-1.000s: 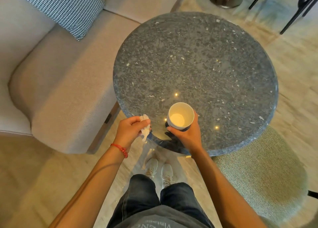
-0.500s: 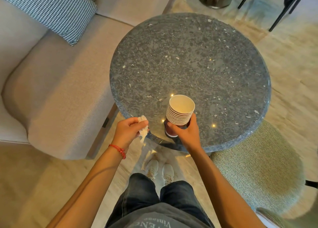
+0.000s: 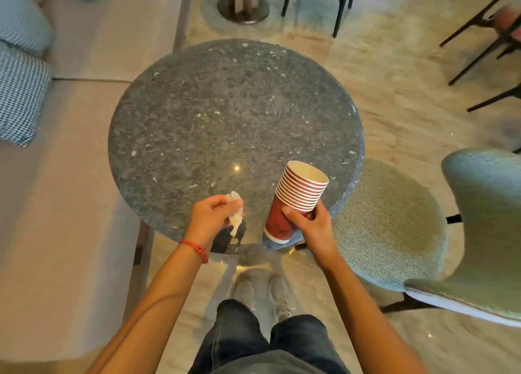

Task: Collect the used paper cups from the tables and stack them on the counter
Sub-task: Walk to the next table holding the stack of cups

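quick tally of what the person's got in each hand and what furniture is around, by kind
stack of red paper cups, in the right hand: 1
crumpled tissue, in the left hand: 1
round stone table: 1
beige sofa: 1
green upholstered chair: 1
Total: 5

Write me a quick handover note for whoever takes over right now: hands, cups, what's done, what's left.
Right hand: grips the stack of red paper cups, tilted, above the near edge of the round stone table.
Left hand: pinches a crumpled white tissue over the table edge.
Done: cups from this table are nested in the stack; none left on it.
Left: carry the stack to the counter, not in view, and set it down; bin the tissue.
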